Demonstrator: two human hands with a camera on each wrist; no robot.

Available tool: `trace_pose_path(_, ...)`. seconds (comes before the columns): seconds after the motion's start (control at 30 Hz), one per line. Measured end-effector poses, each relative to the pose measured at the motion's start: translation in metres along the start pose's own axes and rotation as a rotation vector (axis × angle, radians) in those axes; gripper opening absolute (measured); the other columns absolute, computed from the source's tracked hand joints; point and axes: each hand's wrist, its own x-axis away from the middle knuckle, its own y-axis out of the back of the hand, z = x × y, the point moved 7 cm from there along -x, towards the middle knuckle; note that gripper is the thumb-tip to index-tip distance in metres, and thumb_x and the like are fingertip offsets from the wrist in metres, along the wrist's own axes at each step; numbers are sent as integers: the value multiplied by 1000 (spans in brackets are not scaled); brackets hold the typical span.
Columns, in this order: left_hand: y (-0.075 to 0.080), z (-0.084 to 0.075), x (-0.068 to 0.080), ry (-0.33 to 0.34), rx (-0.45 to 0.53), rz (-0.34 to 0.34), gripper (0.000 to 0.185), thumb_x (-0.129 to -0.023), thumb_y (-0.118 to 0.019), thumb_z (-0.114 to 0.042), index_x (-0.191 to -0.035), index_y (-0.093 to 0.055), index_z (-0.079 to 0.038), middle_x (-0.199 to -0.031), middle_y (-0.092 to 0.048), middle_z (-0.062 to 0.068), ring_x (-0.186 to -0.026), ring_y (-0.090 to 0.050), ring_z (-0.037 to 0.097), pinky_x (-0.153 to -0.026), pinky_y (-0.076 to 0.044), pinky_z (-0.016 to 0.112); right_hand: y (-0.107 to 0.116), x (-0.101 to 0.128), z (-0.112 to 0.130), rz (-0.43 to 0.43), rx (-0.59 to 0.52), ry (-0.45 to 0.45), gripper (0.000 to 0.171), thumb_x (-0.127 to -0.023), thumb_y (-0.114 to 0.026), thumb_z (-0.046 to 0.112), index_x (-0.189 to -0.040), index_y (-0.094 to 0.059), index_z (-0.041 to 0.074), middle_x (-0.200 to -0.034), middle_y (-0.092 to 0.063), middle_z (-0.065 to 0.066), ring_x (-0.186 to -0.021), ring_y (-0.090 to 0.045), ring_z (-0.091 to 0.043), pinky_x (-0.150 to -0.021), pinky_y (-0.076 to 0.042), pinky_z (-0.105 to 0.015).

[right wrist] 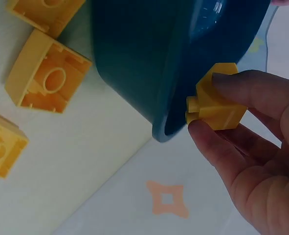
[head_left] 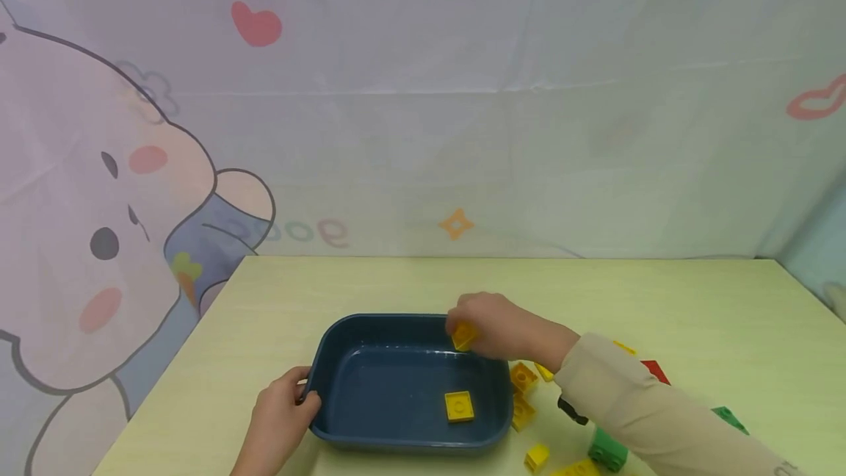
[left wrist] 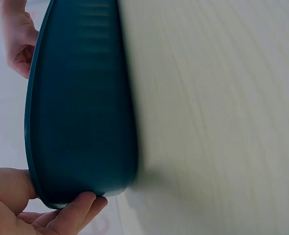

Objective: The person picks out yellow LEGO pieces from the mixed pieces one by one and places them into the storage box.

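The right hand (head_left: 492, 325) kept a pinching grip on a yellow brick (head_left: 464, 336) at the far right rim of the blue tray (head_left: 344, 358), just above its wall. Below that grip a second yellow brick (head_left: 459, 406) lay flat inside the tray. The left hand (head_left: 284, 406) curled round the tray's near left corner. Right of the right hand, loose yellow bricks (head_left: 523, 377) lay against the tray's wall on the table (head_left: 694, 314), with green bricks (head_left: 608, 450) and a red brick (head_left: 656, 370) farther off.

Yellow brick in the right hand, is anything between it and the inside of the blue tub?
Nothing visible. The right hand pinches the yellow brick just at the blue tub rim, and inside lies only one flat yellow plate, off to the near side.
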Motion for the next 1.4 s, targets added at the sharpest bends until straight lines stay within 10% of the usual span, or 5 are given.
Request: trace_pose_path(1.4,-2,1,-1,43,-17,4,36,-79,-55,-1,-112,-58,11,-88,-69,20,-84,-67,28,-73,-50,41,-63,-9,-3,177,93,-37,26,-72,-73,-2,-94,-71,11,-85,-64,2,-74,-53,-11,-76,-47,-26)
